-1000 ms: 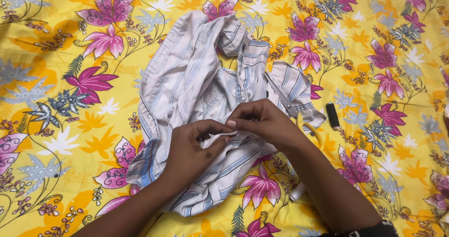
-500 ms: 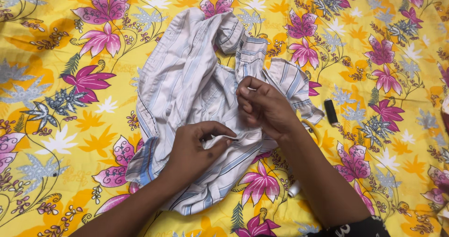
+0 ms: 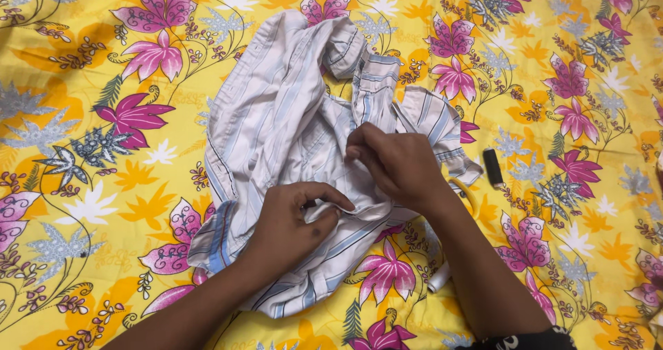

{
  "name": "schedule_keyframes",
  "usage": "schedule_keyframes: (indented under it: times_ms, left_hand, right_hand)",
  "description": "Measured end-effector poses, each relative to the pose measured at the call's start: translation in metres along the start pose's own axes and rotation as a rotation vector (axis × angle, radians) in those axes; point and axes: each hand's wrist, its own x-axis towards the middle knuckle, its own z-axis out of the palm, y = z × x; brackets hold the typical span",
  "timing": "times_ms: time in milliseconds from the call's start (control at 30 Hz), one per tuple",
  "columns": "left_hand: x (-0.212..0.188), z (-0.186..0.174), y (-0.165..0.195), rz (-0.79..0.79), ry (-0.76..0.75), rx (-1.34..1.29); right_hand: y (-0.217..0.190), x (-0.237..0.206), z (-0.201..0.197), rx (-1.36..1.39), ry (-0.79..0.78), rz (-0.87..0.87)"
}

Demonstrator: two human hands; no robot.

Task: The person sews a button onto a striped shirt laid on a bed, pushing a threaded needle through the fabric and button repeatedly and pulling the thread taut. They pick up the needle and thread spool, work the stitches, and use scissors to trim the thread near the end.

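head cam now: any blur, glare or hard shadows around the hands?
Head view: light is soft and even, no glare on the striped shirt or the floral sheet. Only faint shadows lie under the left hand and right hand. Both hands look sharp, with little motion blur. The small black object stays in focus; the frame corners look slightly softer.

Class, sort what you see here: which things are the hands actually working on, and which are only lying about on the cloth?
In hand:
- striped shirt, crumpled on the cloth
- left hand, pinching a shirt edge
- right hand, pressing on the shirt

Lying about:
- small black object, right of the shirt
- white spool-like cylinder, beside the right forearm
- yellow floral cloth underneath
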Motion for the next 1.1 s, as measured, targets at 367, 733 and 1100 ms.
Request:
schedule_keyframes:
  times_ms: [367,733,1100]
  left_hand:
    - [0.001,-0.001,0.003,-0.001,-0.012,0.006]
    - [0.001,-0.002,0.002,0.026,0.034,0.036]
    - [0.000,-0.003,0.007,-0.116,0.034,0.154]
  right_hand:
    - [0.011,-0.009,0.001,0.623,-0.016,0.299]
    - [0.004,-0.005,-0.006,1.039,-0.382,0.483]
    - [0.007,-0.012,0.009,1.110,-0.522,0.576]
